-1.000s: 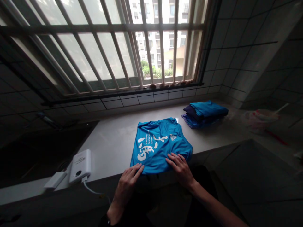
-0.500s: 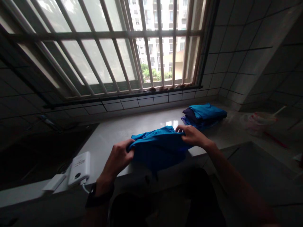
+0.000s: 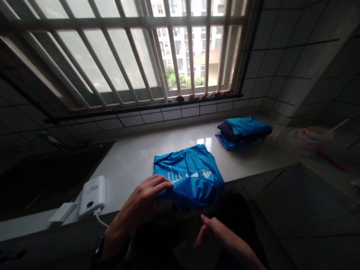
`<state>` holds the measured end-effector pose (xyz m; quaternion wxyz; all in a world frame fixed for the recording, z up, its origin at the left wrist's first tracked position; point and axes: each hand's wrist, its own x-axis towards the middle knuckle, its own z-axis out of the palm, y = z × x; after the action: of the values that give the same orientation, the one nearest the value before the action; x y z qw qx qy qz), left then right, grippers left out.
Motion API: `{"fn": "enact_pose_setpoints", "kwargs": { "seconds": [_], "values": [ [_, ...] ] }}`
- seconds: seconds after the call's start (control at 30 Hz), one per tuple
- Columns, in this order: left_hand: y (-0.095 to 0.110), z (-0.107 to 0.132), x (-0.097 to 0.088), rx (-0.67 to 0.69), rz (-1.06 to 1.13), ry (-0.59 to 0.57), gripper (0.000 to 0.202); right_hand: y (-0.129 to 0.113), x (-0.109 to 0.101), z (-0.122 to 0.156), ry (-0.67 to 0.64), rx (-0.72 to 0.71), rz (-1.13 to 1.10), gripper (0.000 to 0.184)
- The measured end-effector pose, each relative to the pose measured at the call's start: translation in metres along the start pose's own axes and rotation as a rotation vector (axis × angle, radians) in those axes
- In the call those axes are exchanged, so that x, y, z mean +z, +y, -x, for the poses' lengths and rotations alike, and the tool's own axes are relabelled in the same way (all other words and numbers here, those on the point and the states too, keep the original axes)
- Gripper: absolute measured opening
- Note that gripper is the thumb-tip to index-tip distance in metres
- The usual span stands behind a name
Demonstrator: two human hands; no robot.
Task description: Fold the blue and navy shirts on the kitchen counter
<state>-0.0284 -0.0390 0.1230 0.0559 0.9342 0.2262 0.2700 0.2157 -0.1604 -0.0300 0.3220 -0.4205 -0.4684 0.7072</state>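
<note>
A bright blue T-shirt [image 3: 194, 176] lies bunched and partly folded on the white counter [image 3: 126, 176], with white print and a small logo showing. My left hand [image 3: 144, 195] holds the shirt's near left edge, fingers curled over the fabric. My right hand [image 3: 216, 232] has come off the shirt and hangs below the counter edge, fingers apart and empty. Behind the shirt, to the right, sits a stack of folded blue and navy clothes [image 3: 244, 133]. Neither hand touches it.
A white power bank [image 3: 92, 195] with a white cable lies at the counter's near left edge, beside a white plug [image 3: 63, 212]. A dark recess [image 3: 47, 180] lies left of the counter. A plastic bag [image 3: 312, 138] stands at right, below a barred window [image 3: 123, 48].
The shirt has dropped from between my raised hands onto the counter, print side up. My right hand has let go and moved down toward me, while my left stays on the shirt's edge.
</note>
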Motion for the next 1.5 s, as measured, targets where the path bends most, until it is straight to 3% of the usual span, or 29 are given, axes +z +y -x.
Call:
{"fn": "enact_pose_setpoints", "kwargs": {
  "seconds": [0.03, 0.07, 0.13, 0.2, 0.27, 0.4, 0.5, 0.57, 0.63, 0.77, 0.9, 1.0, 1.07, 1.1, 1.17, 1.23, 1.33, 1.5],
  "values": [
    [0.003, 0.003, 0.000, 0.003, -0.002, 0.012, 0.050, 0.023, 0.011, -0.012, -0.064, 0.046, -0.165, 0.072],
    [0.005, 0.006, 0.000, 0.002, -0.002, 0.024, 0.050, 0.043, 0.020, -0.025, -0.047, 0.050, -0.354, 0.062],
    [0.009, 0.012, 0.001, -0.009, 0.000, 0.037, 0.048, 0.069, 0.036, -0.046, -0.119, -0.011, -0.652, 0.063],
    [0.010, 0.018, 0.002, -0.027, -0.008, 0.039, 0.046, 0.076, 0.045, -0.060, -0.193, -0.121, -0.873, 0.069],
    [0.009, 0.025, 0.005, -0.048, -0.030, 0.046, 0.044, 0.070, 0.048, -0.064, -0.184, -0.228, -1.031, 0.079],
    [0.006, 0.043, 0.013, -0.079, -0.052, 0.075, 0.041, 0.039, 0.034, -0.052, 0.088, -0.262, -1.212, 0.084],
    [0.008, 0.058, 0.021, -0.098, -0.035, 0.086, 0.039, 0.018, 0.016, -0.035, 0.414, -0.164, -1.196, 0.057],
    [0.013, 0.069, 0.025, -0.127, -0.012, 0.089, 0.038, 0.007, 0.007, -0.019, 0.644, -0.140, -1.124, 0.043],
    [0.019, 0.077, 0.027, -0.200, 0.021, 0.115, 0.035, -0.004, -0.001, -0.002, 0.754, -0.171, -1.035, 0.040],
    [0.024, 0.070, 0.016, -0.532, -0.009, 0.295, 0.020, -0.047, -0.018, 0.014, 0.667, -0.268, -0.845, 0.038],
    [-0.004, 0.023, 0.005, -0.824, -0.185, 0.462, 0.022, -0.109, -0.046, -0.023, 0.673, -0.418, -0.686, 0.033],
    [-0.042, -0.006, 0.020, -0.866, -0.283, 0.486, 0.034, -0.127, -0.059, -0.067, 0.693, -0.537, -0.461, 0.039],
    [-0.064, -0.008, 0.044, -0.799, -0.325, 0.390, 0.048, -0.116, -0.058, -0.089, 0.733, -0.525, -0.093, 0.051],
    [-0.073, -0.004, 0.059, -0.743, -0.325, 0.281, 0.053, -0.104, -0.056, -0.096, 0.741, -0.488, 0.145, 0.055],
    [-0.085, 0.012, 0.088, -0.641, -0.308, 0.053, 0.049, -0.078, -0.048, -0.104, 0.726, -0.397, 0.607, 0.061],
    [-0.086, 0.031, 0.111, -0.603, -0.340, -0.036, 0.046, -0.056, -0.041, -0.105, 0.699, -0.325, 0.917, 0.060],
    [-0.071, 0.052, 0.123, -0.618, -0.422, -0.037, 0.047, -0.048, -0.043, -0.105, 0.678, -0.261, 1.097, 0.052],
    [-0.017, 0.046, 0.111, -0.703, -0.501, -0.041, 0.049, -0.087, -0.086, -0.126, 0.454, -0.297, 1.198, 0.047]
  ]
}}
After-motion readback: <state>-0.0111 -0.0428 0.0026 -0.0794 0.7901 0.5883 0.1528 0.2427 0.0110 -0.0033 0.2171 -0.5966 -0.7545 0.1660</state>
